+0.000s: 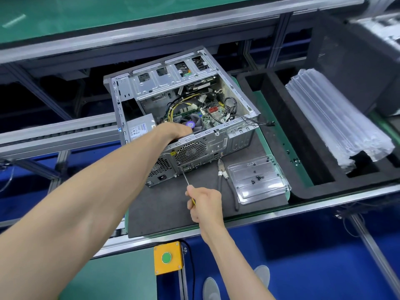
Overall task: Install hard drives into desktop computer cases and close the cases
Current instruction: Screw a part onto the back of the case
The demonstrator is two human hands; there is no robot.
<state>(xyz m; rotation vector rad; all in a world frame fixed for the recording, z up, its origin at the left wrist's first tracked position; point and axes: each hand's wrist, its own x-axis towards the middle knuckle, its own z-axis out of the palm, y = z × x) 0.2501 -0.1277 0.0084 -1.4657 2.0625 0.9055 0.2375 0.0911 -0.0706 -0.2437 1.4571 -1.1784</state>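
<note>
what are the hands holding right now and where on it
The right hand grips a screwdriver by its handle, tip at the computer case's rear panel. The left hand grips the case's top rear edge.

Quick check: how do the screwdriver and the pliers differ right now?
The screwdriver is gripped in the right hand; the pliers lie untouched on the grey mat. The screwdriver's tip meets the rear panel of the computer case; the pliers rest beside the case, next to the clear screw tray. The screwdriver has one thin shaft, the pliers two dark handles. Both point toward the case.
</note>
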